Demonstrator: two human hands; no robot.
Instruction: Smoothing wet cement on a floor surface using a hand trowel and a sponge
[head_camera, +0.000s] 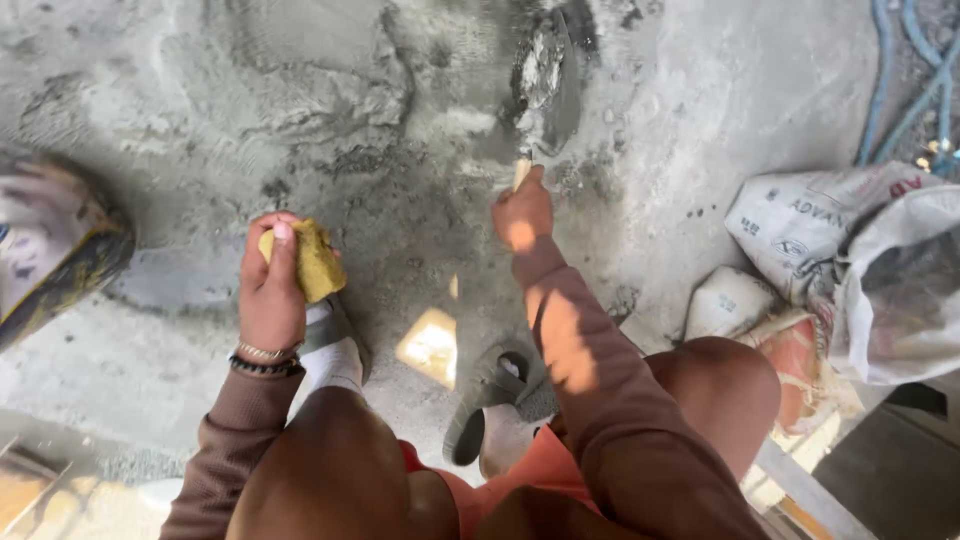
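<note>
Two hands, both gripping tools over wet cement.
My left hand (270, 290) squeezes a yellow sponge (305, 262) at centre left; my right hand (523, 212) clamps the trowel (548, 85) handle, blade at upper centre.

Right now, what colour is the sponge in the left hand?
Yellow; the sponge shows best in the head view.

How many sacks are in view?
2, maybe more: a white sack at right, and a grey-white one in front of it. A pale and orange bundle beside them may be another.
</note>
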